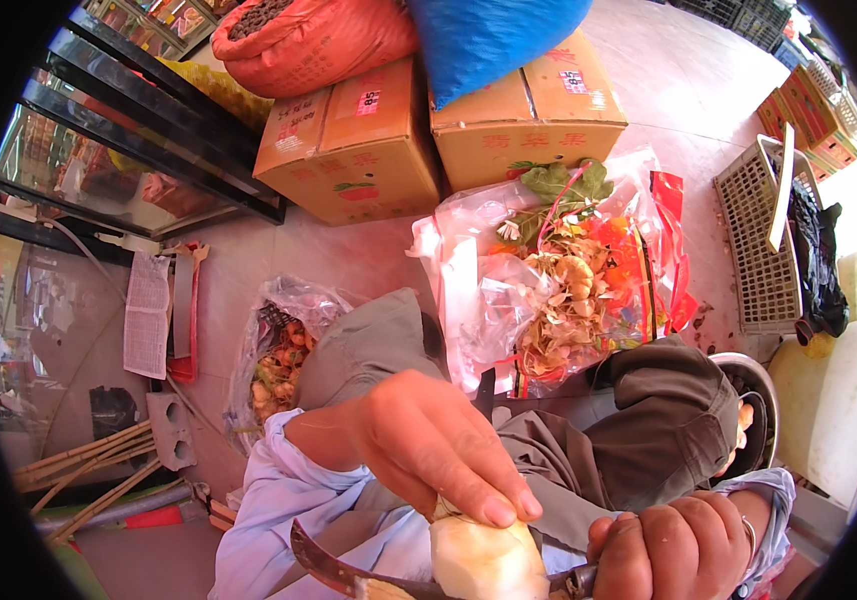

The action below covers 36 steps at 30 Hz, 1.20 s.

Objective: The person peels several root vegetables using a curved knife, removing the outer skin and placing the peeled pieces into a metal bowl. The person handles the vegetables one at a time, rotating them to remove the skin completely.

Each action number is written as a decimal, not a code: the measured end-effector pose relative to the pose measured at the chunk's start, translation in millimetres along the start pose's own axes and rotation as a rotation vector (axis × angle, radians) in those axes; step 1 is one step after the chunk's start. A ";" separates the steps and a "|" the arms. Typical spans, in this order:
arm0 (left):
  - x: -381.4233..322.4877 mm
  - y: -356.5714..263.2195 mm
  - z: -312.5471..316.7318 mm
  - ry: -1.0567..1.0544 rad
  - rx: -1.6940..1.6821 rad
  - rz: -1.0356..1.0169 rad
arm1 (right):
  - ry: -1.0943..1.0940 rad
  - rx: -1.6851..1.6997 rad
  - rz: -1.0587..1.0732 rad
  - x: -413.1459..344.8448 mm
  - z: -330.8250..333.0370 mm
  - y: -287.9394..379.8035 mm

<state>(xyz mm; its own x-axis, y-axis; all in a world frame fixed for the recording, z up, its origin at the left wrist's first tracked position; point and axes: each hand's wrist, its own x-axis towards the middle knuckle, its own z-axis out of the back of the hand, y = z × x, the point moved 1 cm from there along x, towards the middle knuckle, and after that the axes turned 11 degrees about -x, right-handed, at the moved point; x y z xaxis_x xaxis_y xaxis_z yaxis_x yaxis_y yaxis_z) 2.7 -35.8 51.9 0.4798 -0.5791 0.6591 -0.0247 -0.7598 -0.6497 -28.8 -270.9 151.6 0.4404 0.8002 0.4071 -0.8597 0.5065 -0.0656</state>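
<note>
My left hand (443, 450) comes in from the left, its fingers pressed on top of a pale peeled root vegetable or bulb (482, 555) near the bottom edge. My right hand (676, 547) is closed around the handle of a curved knife (323, 559), whose dark blade passes below and against the pale piece. A bit of peel or cut flesh lies at the blade. Beyond my knees, plastic bags (473, 300) lie spread on the floor with dry husks and garlic-like bulbs (574, 277) on them. The lower part of the pale piece is cut off by the picture's edge.
Cardboard boxes (391, 161) carry a red sack (323, 45) and a blue sack (496, 45). At the left are a bag of ginger-like roots (278, 367), bamboo sticks (98, 480) and a glass case. A plastic basket (762, 262) and a metal bowl (770, 397) stand at the right.
</note>
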 end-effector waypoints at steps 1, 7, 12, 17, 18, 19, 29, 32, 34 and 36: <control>-1.0 0.6 0.0 -0.008 0.003 0.004 | 0.000 0.016 0.008 -0.1 -0.4 -0.9; -6.5 -1.5 5.1 -0.049 0.036 0.053 | 0.013 0.030 0.023 -2.3 -7.6 -2.2; -12.5 6.7 -0.9 -0.529 -0.068 0.221 | 0.091 -0.147 -0.164 -5.0 -41.6 3.8; -20.0 18.7 13.0 -0.728 -0.126 0.339 | 0.163 -0.021 -0.268 -1.3 -58.2 -8.4; -26.0 21.3 19.2 -0.757 -0.069 0.380 | 0.084 -0.082 -0.248 -3.0 -68.5 -12.8; -29.8 24.4 20.8 -0.813 -0.087 0.312 | 0.079 -0.042 -0.248 0.1 -64.5 -15.3; -78.3 69.1 79.9 -1.143 -0.170 0.237 | -0.234 -0.082 -0.315 0.3 -17.1 -12.8; -81.9 73.0 78.1 -1.127 -0.142 0.340 | -0.325 -0.118 -0.290 -1.9 5.4 -5.9; -79.9 76.9 77.7 -1.128 -0.129 0.406 | -0.347 -0.169 -0.288 -6.6 10.8 1.9; -73.9 82.6 76.2 -1.172 -0.096 0.455 | -0.301 -0.238 -0.271 -12.9 11.7 3.1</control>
<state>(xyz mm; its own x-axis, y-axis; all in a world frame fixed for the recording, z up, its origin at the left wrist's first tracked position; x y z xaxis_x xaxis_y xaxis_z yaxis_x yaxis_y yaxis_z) 32.0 -33.2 -79.3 0.8983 -0.2218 -0.3792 -0.4315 -0.6081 -0.6664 -40.2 -283.5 156.9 0.5163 0.5179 0.6821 -0.6253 0.7722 -0.1131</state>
